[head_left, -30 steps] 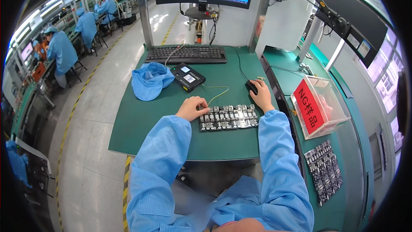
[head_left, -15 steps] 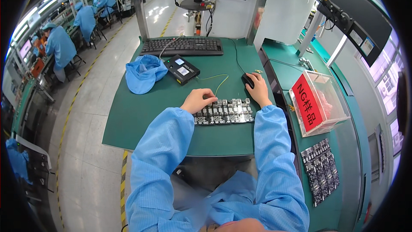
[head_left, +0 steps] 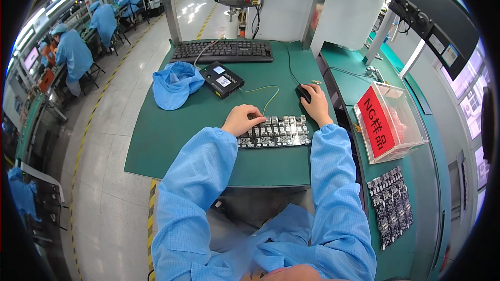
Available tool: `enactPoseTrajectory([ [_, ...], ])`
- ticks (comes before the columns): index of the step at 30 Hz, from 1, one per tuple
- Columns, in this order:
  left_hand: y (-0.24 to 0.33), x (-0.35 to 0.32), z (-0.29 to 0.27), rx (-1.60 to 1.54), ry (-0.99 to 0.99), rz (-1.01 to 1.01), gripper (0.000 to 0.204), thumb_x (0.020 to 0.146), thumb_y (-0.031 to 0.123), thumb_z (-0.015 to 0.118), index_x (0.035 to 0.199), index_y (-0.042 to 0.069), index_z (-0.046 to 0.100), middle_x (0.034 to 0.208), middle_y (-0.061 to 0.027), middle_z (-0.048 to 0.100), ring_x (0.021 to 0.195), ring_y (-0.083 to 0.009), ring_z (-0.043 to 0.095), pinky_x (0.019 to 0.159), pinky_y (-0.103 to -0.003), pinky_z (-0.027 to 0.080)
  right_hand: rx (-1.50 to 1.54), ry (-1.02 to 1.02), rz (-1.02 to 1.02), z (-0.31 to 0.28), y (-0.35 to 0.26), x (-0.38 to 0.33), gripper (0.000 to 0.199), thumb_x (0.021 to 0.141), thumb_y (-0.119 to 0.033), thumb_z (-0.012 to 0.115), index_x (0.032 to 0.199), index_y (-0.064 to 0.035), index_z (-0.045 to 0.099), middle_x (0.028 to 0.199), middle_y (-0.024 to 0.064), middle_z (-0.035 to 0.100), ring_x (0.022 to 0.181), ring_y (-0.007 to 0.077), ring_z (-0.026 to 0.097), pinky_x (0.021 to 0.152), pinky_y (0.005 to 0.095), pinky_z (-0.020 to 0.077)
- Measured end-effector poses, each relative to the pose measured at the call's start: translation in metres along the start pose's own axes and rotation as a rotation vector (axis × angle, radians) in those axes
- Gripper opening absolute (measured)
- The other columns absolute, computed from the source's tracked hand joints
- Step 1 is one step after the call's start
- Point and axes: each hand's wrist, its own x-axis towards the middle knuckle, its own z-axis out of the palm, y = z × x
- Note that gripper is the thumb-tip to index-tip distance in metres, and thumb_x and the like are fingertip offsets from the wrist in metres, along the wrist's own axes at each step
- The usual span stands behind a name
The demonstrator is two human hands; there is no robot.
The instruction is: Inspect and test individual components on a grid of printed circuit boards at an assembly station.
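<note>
You are in what looks like an electronics factory: your green workbench (head_left: 172, 143) bears a panel of circuit boards (head_left: 285, 134), and a second panel (head_left: 390, 208) lies on the side bench (head_left: 346, 92) to your right. Off to your left, people (head_left: 77, 52) in blue smocks sit along a row of benches (head_left: 31, 112) under tube lights (head_left: 61, 3). Yellow-and-black tape (head_left: 151, 211) marks the floor, and your own sleeves (head_left: 195, 169) are the same blue.
</note>
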Motion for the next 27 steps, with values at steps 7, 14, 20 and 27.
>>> enactPoseTrajectory([
  [7,0.004,-0.001,-0.004,0.123,-0.023,0.065,0.020,0.076,0.030,0.070,0.075,0.011,0.066,0.079,-0.0039,0.062,0.079,-0.0229,0.058,0.071,-0.036,0.045,0.002,0.007,-0.011,0.000,-0.002,0.000,0.043,0.074,-0.014,0.065,0.116,-0.0160,0.060,0.115,0.0086,0.054,0.101,0.0327,0.053,0.087,0.0405,0.0462],
  [14,0.011,0.003,-0.007,0.262,-0.098,0.119,0.021,0.078,0.032,0.069,0.078,0.013,0.061,0.084,-0.0024,0.060,0.085,-0.0224,0.058,0.074,-0.035,0.042,-0.015,0.020,-0.010,0.001,-0.002,-0.002,0.043,0.073,-0.015,0.065,0.116,-0.0159,0.060,0.115,0.0084,0.054,0.100,0.0320,0.054,0.086,0.0401,0.0468],
  [20,0.007,0.009,-0.011,0.258,-0.217,0.031,0.022,0.079,0.035,0.067,0.080,0.013,0.060,0.088,-0.0008,0.058,0.082,-0.0197,0.058,0.074,-0.034,0.042,-0.023,-0.006,0.016,0.000,-0.005,-0.002,0.042,0.075,-0.015,0.065,0.116,-0.0163,0.060,0.117,0.0076,0.053,0.103,0.0311,0.053,0.088,0.0398,0.0464],
  [27,0.002,0.008,-0.008,0.070,-0.152,-0.016,0.022,0.075,0.032,0.071,0.084,0.013,0.063,0.084,-0.0002,0.063,0.080,-0.0155,0.061,0.074,-0.032,0.042,-0.043,-0.035,0.031,-0.002,-0.006,0.000,0.042,0.076,-0.015,0.065,0.117,-0.0161,0.059,0.119,0.0071,0.052,0.106,0.0306,0.053,0.089,0.0397,0.0462],
])
